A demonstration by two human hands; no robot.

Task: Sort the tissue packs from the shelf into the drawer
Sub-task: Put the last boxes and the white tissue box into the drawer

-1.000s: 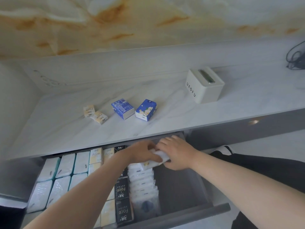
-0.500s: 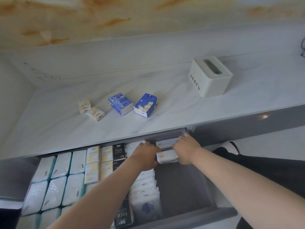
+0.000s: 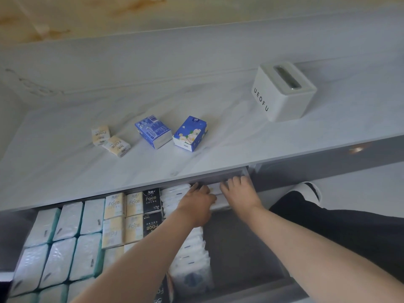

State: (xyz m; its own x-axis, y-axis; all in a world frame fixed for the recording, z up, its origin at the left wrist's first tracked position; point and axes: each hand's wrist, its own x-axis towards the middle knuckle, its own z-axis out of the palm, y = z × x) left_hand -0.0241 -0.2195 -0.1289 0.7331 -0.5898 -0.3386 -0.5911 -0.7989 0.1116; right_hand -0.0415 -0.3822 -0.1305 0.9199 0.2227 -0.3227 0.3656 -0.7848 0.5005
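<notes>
A: Where's the pack (image 3: 219, 202)?
B: Pinched between left hand (image 3: 197, 206) and right hand (image 3: 240, 194), fingers curled on it, at the back of the drawer (image 3: 240, 248), under the shelf (image 3: 240, 145) edge.
A: Tip?
B: Seat it upright, flush with the row (image 3: 194, 252) beside the left hand, before letting go.

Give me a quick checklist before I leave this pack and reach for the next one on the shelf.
1. White pack seated at back of drawer: cannot tell, hands cover it.
2. Left hand, right hand grip on it: cannot tell.
3. Room in drawer: ok, right section's floor bare.
4. Packs left on shelf: ok, two cream packs, two blue packs, unobstructed.
5. Tissue box out of the way: ok, off right.
</notes>
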